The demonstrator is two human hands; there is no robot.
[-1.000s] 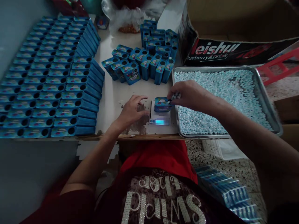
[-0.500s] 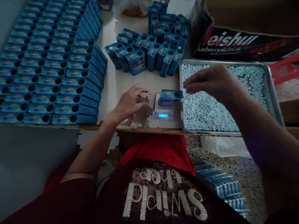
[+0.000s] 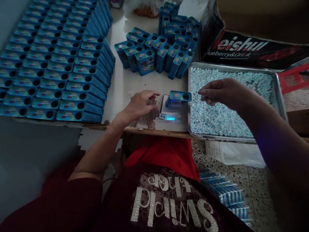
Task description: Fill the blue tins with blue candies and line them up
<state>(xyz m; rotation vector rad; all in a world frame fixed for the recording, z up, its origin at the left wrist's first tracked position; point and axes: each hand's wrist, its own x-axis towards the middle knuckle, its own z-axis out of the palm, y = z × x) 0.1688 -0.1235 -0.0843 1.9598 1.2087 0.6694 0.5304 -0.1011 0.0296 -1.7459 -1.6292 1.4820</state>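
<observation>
My left hand hovers over the worn tabletop with its thumb and fingers apart, holding nothing. Just right of it is a small digital scale with a lit display, partly blurred. On the scale stands a blue candy box with a dark round hole in its top. My right hand is above a metal tray, its fingertips pinched together; pale bits show at the fingers, seemingly candies. Small pale-blue and white round candies cover the tray's bottom.
Rows of blue boxes fill the table's left side. Several more boxes stand behind the scale. A black cardboard carton sits behind the tray, and a red plastic piece is at right. Wrapped blue packs lie below.
My right hand has moved down and away from the box's opening, over the candies, and its fingers have closed into a pinch. My left hand stays open beside the scale. The view has shifted slightly.
</observation>
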